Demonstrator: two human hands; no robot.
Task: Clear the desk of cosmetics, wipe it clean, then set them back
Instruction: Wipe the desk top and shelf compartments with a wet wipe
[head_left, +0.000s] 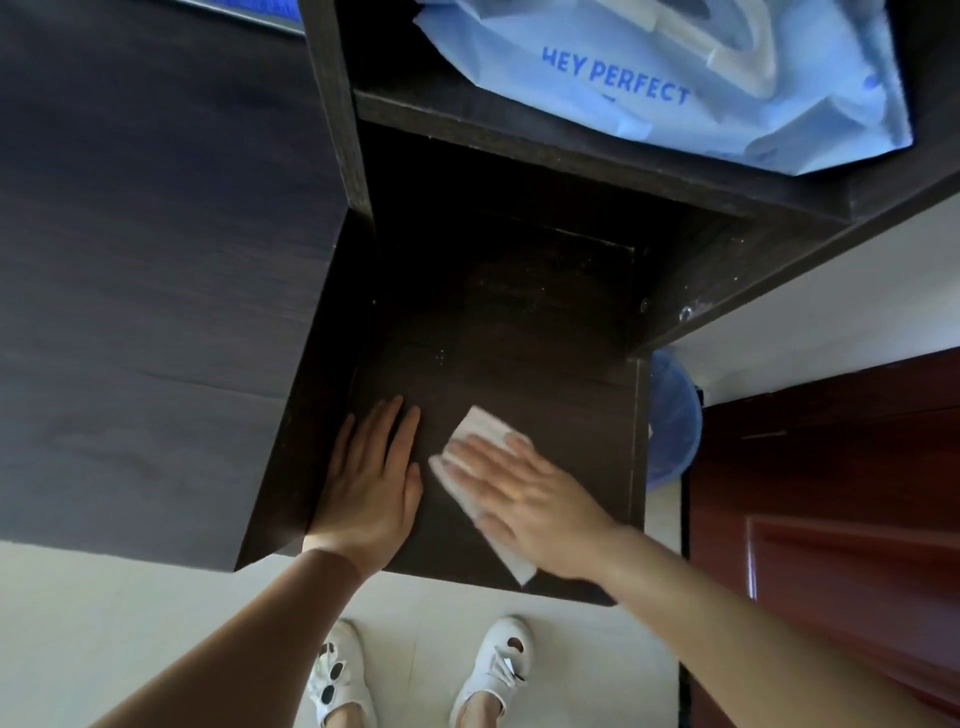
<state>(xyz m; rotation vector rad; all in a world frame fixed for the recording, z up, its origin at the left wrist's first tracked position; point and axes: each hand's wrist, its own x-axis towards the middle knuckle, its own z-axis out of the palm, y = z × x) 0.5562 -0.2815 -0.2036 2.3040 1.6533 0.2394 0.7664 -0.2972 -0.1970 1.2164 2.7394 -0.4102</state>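
The dark wooden desk top carries no cosmetics in this view. My right hand lies flat, palm down, pressing a white wipe onto the desk near its front edge; the wipe sticks out beyond my fingertips and under my wrist. My left hand rests flat on the desk just left of the wipe, fingers together, holding nothing. Fine pale dust specks show farther back on the surface.
A light blue bag printed "HEY PERFECT" sits on the shelf above the desk. A tall dark cabinet side stands on the left. A blue basin and a red-brown door are to the right. My white shoes stand on a pale floor.
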